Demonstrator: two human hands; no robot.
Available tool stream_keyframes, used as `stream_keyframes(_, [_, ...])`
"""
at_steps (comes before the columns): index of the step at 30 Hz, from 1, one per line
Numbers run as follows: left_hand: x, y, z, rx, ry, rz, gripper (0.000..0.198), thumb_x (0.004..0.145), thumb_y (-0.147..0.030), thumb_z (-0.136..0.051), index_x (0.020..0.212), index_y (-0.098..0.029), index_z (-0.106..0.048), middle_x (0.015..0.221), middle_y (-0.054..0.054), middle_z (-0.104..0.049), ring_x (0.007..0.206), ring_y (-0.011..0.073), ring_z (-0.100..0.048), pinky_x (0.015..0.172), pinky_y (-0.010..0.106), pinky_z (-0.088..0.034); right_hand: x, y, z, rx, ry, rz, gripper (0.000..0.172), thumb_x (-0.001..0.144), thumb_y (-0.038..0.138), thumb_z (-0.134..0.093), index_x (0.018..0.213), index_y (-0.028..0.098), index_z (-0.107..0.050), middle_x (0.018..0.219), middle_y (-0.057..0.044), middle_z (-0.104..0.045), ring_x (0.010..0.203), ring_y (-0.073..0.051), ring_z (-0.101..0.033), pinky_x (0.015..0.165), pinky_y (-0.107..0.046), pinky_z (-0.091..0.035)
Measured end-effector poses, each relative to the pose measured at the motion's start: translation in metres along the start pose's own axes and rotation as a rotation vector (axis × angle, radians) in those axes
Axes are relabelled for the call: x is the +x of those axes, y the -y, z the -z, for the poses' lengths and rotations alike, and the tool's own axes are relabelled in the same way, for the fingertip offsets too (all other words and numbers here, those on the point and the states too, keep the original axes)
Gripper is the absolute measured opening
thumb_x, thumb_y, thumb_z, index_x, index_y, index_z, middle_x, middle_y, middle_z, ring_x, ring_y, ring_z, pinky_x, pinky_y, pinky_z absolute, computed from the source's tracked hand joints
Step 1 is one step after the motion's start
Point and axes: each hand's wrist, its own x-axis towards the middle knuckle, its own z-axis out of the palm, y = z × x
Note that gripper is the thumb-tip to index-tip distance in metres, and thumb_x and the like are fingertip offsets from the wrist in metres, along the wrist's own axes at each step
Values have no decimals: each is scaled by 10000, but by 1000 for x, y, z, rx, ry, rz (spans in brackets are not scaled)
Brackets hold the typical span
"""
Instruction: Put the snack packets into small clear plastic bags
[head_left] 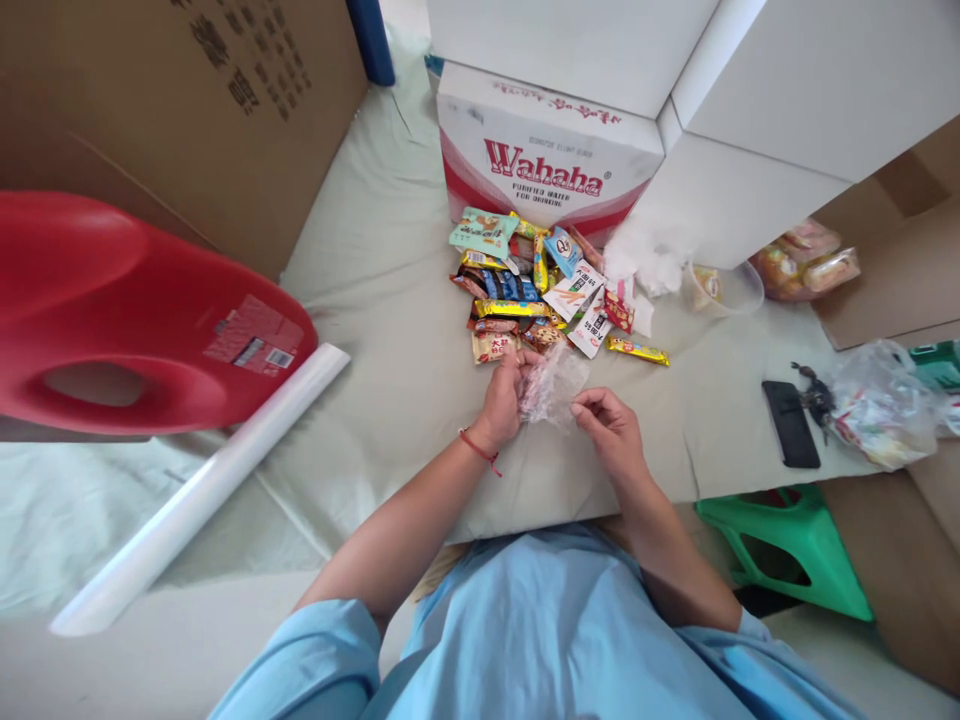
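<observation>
A crumpled clear plastic bag (559, 385) is held between both hands near the table's front edge. My left hand (504, 400), with a red string at the wrist, is closed round the bag's left side. The fingertips of my right hand (609, 425) pinch its right edge. Just beyond the hands lies a pile of wrapped snacks: a mint-green packet (484, 232), yellow wrappers (510, 308), white packets (591, 325) and a beige packet (491, 346) close to my left fingers. One yellow snack bar (637, 351) lies apart at the pile's right.
Behind the pile stands a Wahaba-style printed carton (551, 150) beside white boxes. A red plastic stool (150, 310) and a white roll (202, 490) are at left. Rightward are a clear bowl (739, 290), a phone (791, 425), keys, bagged items and a green stool (795, 550).
</observation>
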Motion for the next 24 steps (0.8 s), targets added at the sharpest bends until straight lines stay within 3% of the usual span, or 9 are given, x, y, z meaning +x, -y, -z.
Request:
stream_keyframes(3, [-1, -2, 0, -5, -1, -17, 753, 789, -974, -496, 835, -239, -657, 640, 0, -592, 499, 132, -487, 460, 291, -348, 2, 2, 0, 32, -46, -37, 343, 863, 551, -759, 884, 229, -642, 732, 26, -580, 613, -123, -462, 574, -255, -404])
stream_keyframes(8, [-7, 1, -3, -3, 105, -64, 764, 775, -964, -538, 880, -225, -699, 690, 10, -618, 551, 142, -514, 504, 290, -377, 10, 11, -7, 169, -76, -160, 451, 834, 658, -775, 866, 239, -613, 663, 57, -497, 528, -94, -389, 482, -232, -322])
stream_keyframes(14, [-13, 6, 0, 169, 160, -153, 752, 820, -926, -533, 1013, -235, -755, 743, 25, -604, 638, 174, -528, 607, 317, -396, 31, 20, -15, 295, -164, -297, 589, 767, 803, -741, 848, 242, -581, 696, 44, -531, 490, -81, -375, 397, -220, -241])
stream_keyframes(18, [-17, 4, 1, 251, 188, -228, 722, 857, -882, -546, 1036, -216, -762, 780, 31, -593, 669, 172, -505, 622, 318, -377, 37, 17, -15, 246, -81, -279, 506, 709, 665, -855, 845, 238, -618, 600, 73, -460, 484, -89, -341, 413, -233, -250])
stream_keyframes(22, [-18, 0, -2, 317, 179, -245, 712, 883, -866, -527, 1031, -204, -741, 758, 18, -583, 681, 167, -495, 627, 303, -379, 35, 12, -12, 184, -52, -178, 400, 788, 594, -794, 844, 236, -623, 624, 62, -486, 522, -105, -385, 480, -250, -324])
stream_keyframes(24, [-16, -2, -3, 380, 147, -268, 634, 871, -811, -619, 1011, -201, -719, 796, 12, -607, 726, 163, -517, 678, 294, -410, 33, 11, -10, 100, -52, -100, 348, 837, 558, -755, 849, 232, -632, 671, 45, -529, 563, -113, -423, 528, -257, -356])
